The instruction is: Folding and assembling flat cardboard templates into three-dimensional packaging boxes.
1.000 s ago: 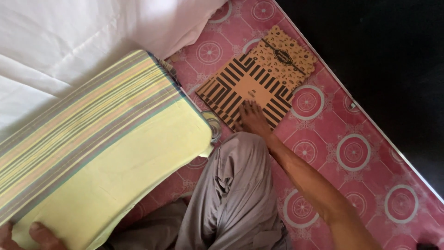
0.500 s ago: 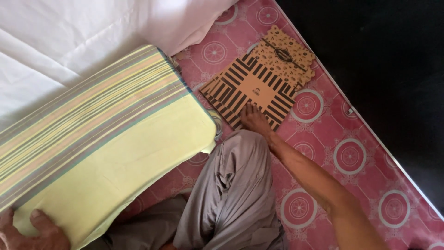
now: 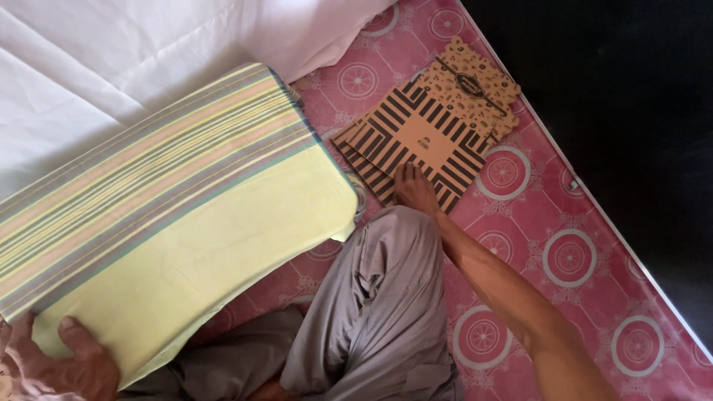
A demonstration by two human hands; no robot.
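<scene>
Right hand (image 3: 413, 189), fingers flat, presses the striped packet (image 3: 416, 145) at upper right; left hand (image 3: 70, 364) clamps the folded cloth (image 3: 171, 230) at lower left.

There is 1 folded cloth (image 3: 171, 223), yellow with striped bands, across the left and middle of the frame. There are 2 flat patterned packets at upper right: 1 striped packet (image 3: 420, 145) and 1 spotted packet (image 3: 471, 85), though more may lie under them. There is 1 white sheet (image 3: 111, 67) at upper left. 2 hands show: 1 left hand (image 3: 63, 364) and 1 right hand (image 3: 414, 189).
</scene>
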